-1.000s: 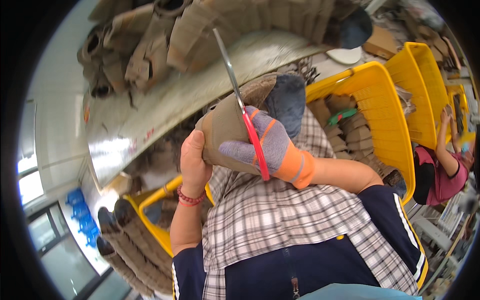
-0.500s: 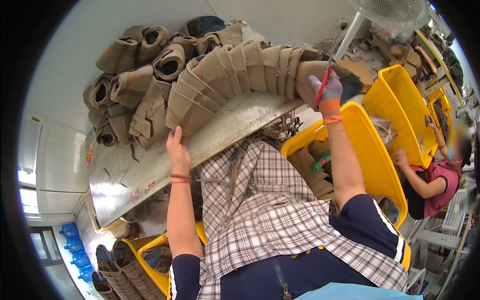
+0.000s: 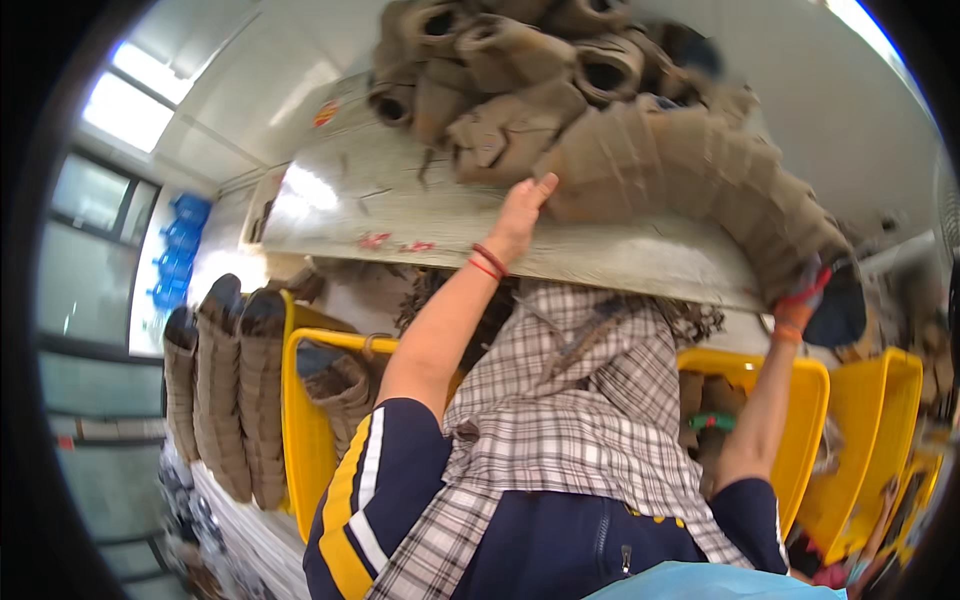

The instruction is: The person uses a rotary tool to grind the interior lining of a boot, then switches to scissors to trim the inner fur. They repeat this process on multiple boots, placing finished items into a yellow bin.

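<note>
A long row of tan boot uppers (image 3: 690, 180) lies packed side by side on a grey worktable (image 3: 400, 215). My left hand (image 3: 522, 212), bare with red bands at the wrist, presses flat with spread fingers against the left end of the row. My right hand (image 3: 806, 292), in a grey and orange glove, pushes on the right end of the row. A bit of red at that hand looks like the handle of the scissors; the blades are hidden. A dark boot (image 3: 838, 312) sits just beside the right hand.
More tan boots (image 3: 500, 60) are heaped at the back of the table. Yellow crates (image 3: 305, 420) (image 3: 800, 440) with boot parts stand below the table on both sides. A stack of tall tan boots (image 3: 225, 390) leans at the left. Windows fill the far left.
A second ago both hands held one tan boot piece, with scissors in the right. Now the hands are spread apart on the two ends of the boot row, and the view has swung left.
</note>
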The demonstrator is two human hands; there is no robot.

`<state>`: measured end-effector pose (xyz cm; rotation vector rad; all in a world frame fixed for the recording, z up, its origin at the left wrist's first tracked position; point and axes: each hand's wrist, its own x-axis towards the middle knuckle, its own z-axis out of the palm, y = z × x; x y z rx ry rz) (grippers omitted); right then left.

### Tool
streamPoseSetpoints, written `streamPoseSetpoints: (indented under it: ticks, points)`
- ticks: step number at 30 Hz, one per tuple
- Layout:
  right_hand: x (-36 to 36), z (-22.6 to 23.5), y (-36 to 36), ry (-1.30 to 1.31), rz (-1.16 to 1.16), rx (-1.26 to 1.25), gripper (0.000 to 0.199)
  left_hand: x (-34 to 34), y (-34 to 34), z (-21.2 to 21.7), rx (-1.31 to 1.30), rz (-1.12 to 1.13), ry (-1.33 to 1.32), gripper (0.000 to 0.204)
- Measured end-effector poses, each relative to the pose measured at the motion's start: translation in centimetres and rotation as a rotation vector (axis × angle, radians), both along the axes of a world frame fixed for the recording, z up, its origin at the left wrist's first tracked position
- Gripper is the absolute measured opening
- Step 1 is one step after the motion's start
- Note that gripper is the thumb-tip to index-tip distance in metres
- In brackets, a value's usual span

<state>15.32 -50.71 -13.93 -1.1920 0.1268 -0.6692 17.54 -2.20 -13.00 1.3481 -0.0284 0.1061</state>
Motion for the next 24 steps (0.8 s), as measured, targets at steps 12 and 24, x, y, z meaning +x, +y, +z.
streamPoseSetpoints:
  ticks: [12,24]
  points:
    - [-13.5,-3.4,2.2,0.213,-0.041,0.102,0.061,0.4,11.0,-0.4,0.288,0.925,-0.115,0.017]
    - [-19.2,-1.5,10.6,0.422,0.228,0.039,0.04,-10.2,12.1,12.5,0.139,0.344,-0.284,0.023]
